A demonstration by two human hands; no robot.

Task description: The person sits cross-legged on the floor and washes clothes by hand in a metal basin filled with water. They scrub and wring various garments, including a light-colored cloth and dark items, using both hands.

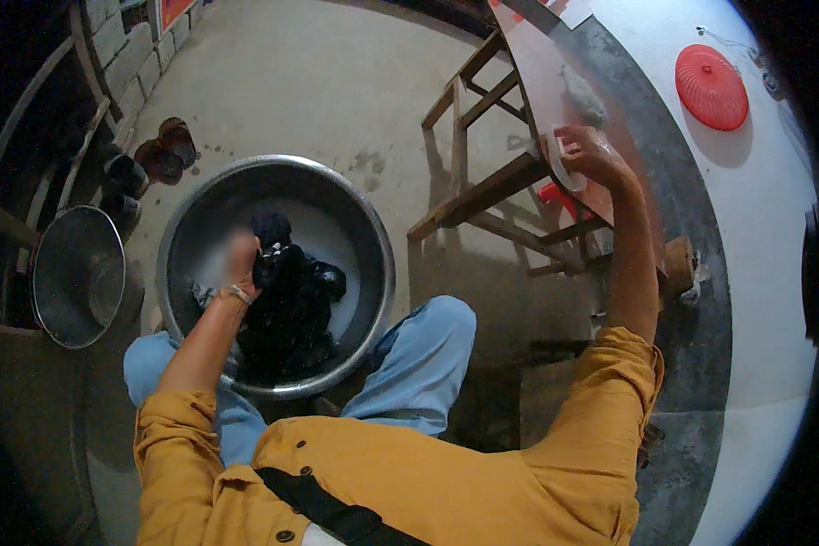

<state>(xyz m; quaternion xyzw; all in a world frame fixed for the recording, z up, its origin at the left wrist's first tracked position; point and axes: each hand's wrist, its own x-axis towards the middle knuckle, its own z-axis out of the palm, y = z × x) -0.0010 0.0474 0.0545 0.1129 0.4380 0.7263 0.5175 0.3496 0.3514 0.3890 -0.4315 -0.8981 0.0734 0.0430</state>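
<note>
Wide metal basin (282, 162) on the floor (318, 73), its lower rim between the wearer's knees in blue trousers (423, 364); rim visible nearly all round. Dark wet-looking cloth (291, 318) bunched inside, mostly mid-basin, with pale basin interior showing between the heap and the right wall. Left hand (242, 259) is over the rim, at the heap's upper left; fingers blurred, cannot tell whether clamped on the cloth or apart. Right hand (590, 155) is at the near edge of the table (541, 68), fingers closed on a pale object (566, 168) with a curved edge, kind unclear; it sits along the table edge. Right arm well out from the body, a broad gap of floor between basin rim and table legs (462, 150). Left side tighter: a metal tub (77, 273) near the basin, shoes (177, 141) beyond its upper-left rim. Right boundary: white wall (764, 227) beyond the table, red round perforated cover (712, 86) on it.
</note>
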